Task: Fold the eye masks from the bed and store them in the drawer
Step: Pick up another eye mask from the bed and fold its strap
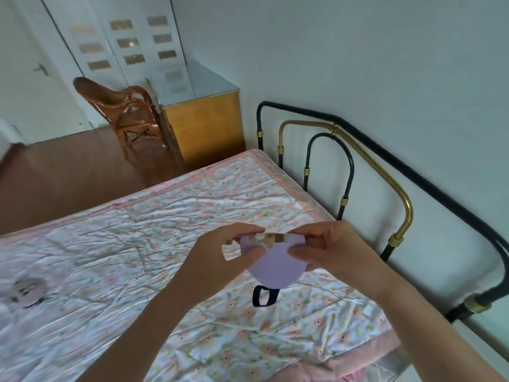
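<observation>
I hold a lilac eye mask (275, 264) in the air above the bed (165, 216), both hands pinching its top edge. My left hand (220, 255) grips the mask's left side and my right hand (327, 249) grips its right side. The mask looks folded in half, its rounded edge pointing down. Its black elastic strap (264, 296) hangs in a loop below it. Another eye mask (26, 292), pale with dark markings, lies blurred on the bedspread at the far left.
The bed has a floral quilt with a pink border. A black and brass metal bedframe (385, 188) runs along the wall on the right. Beyond the bed stand a yellow wooden cabinet (203, 128) and a rattan chair (129, 117) on the brown floor.
</observation>
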